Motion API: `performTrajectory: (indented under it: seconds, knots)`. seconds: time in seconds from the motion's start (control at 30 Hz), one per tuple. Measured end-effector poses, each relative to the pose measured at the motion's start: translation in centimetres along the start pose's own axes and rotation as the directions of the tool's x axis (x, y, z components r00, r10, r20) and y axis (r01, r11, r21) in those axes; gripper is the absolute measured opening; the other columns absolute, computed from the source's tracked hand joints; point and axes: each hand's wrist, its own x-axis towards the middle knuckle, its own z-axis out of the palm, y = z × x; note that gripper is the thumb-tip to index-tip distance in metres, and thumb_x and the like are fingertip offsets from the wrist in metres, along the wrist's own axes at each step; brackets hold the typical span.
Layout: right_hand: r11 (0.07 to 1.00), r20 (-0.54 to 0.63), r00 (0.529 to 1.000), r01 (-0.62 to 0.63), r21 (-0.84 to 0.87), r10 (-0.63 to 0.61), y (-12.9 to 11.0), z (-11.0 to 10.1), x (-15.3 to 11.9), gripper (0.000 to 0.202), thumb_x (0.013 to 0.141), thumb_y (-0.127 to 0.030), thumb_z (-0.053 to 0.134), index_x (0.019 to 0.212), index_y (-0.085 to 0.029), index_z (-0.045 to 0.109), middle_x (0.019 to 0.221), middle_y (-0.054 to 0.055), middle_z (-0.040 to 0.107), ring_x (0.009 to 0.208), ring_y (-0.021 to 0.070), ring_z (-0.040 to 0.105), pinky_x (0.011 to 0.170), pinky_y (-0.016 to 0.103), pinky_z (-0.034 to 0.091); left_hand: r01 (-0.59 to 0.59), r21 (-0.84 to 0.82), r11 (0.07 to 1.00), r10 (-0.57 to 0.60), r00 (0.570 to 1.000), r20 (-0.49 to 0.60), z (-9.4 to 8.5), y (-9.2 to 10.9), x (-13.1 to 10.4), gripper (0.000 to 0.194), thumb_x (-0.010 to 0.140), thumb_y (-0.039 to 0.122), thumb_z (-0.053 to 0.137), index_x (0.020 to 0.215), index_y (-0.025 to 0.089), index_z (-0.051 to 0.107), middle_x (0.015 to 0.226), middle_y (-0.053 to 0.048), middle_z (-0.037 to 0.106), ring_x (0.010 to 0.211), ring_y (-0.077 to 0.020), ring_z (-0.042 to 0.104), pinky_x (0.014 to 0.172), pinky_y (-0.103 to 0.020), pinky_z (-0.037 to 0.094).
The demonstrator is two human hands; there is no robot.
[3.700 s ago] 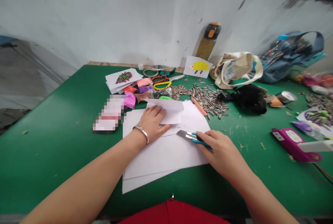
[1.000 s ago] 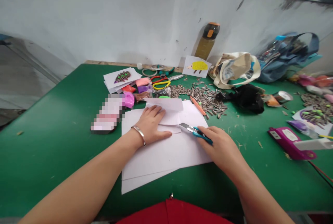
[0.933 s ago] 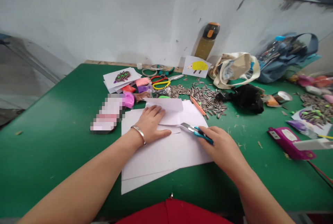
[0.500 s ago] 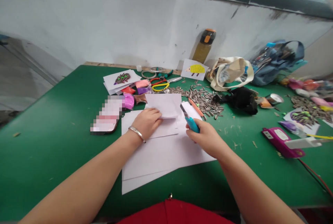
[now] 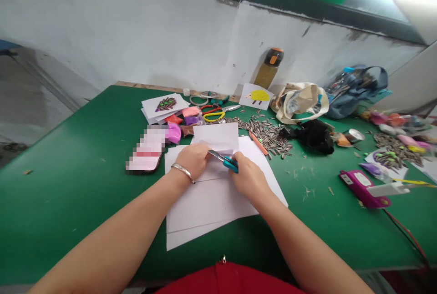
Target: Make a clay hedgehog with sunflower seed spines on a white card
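My right hand [image 5: 251, 176] is closed around the blue handle of a utility knife [image 5: 231, 164]. Its blade points left and lies at the fold of a folded white sheet of paper [image 5: 217, 134]. My left hand [image 5: 191, 163], with a silver bangle at the wrist, grips the left side of that sheet; its fingertips are partly hidden near the blade tip. Beneath both hands, larger white sheets [image 5: 205, 207] lie on the green table [image 5: 102, 185].
A phone [image 5: 146, 153] and coloured clay packs [image 5: 174, 134] lie to the left. Behind are yellow-handled scissors [image 5: 214, 115], sunflower seeds [image 5: 266, 132], a hedgehog drawing [image 5: 256, 96] and a bottle [image 5: 269, 68]. A purple power strip [image 5: 363, 189] sits at right.
My right hand has moved left with the utility knife, bringing the blade from the paper's right side to its fold. My left hand stays on the folded sheet. The view has shifted slightly.
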Motion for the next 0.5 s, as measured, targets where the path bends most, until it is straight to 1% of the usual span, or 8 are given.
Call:
performTrajectory:
  seconds: [0.1,0.2,0.27,0.4,0.5]
  knots:
    - [0.999,-0.005,0.999,0.043,0.01,-0.043,0.2,0.0,-0.2,0.019,0.083,-0.018,0.05,0.101,-0.022,0.05,0.094,0.004,0.061,0.08,0.0195,0.057,0.061,0.026,0.03,-0.024,0.017,1.0,0.024,1.0,0.011,0.1,0.0,0.0,0.022,0.088,0.019,0.044,0.085,0.017,0.066,0.088,-0.008,0.069,0.086,-0.0239,0.062,0.079,-0.037,0.049]
    - [0.991,-0.002,0.991,0.131,0.002,-0.131,0.6,-0.1,-0.5,0.018,0.084,-0.014,0.048,0.1,-0.022,0.053,0.098,0.005,0.059,0.084,0.0184,0.056,0.064,0.026,0.032,-0.055,0.035,0.998,0.054,0.998,0.018,0.2,-0.2,0.0,0.017,0.082,0.013,0.05,0.086,0.017,0.066,0.09,-0.008,0.068,0.089,-0.0248,0.06,0.082,-0.038,0.048]
    - [0.983,0.018,0.983,0.184,0.006,-0.184,0.9,-0.2,-0.6,0.016,0.084,-0.013,0.048,0.097,-0.021,0.054,0.096,0.005,0.059,0.086,0.0178,0.055,0.066,0.025,0.032,-0.07,0.044,0.997,0.069,0.997,0.02,0.2,-0.2,-0.1,0.017,0.08,0.011,0.052,0.087,0.016,0.066,0.09,-0.009,0.068,0.09,-0.0254,0.059,0.083,-0.038,0.047]
    - [0.971,0.054,0.97,0.238,0.003,-0.238,1.3,-0.3,-0.3,0.012,0.085,-0.014,0.047,0.093,-0.02,0.054,0.092,0.004,0.057,0.083,0.0165,0.054,0.067,0.025,0.032,-0.079,0.054,0.995,0.079,0.997,0.011,0.3,-0.2,-0.1,0.017,0.084,0.014,0.049,0.088,0.015,0.066,0.088,-0.009,0.067,0.086,-0.025,0.057,0.08,-0.039,0.046]
    - [0.964,0.088,0.96,0.268,0.0,-0.267,1.6,-0.5,0.2,0.013,0.084,-0.012,0.048,0.093,-0.019,0.055,0.092,0.004,0.057,0.083,0.0162,0.053,0.068,0.025,0.032,-0.085,0.061,0.995,0.084,0.996,0.013,0.2,-0.2,-0.1,0.017,0.086,0.015,0.049,0.084,0.016,0.065,0.086,-0.009,0.067,0.082,-0.0237,0.057,0.076,-0.037,0.045]
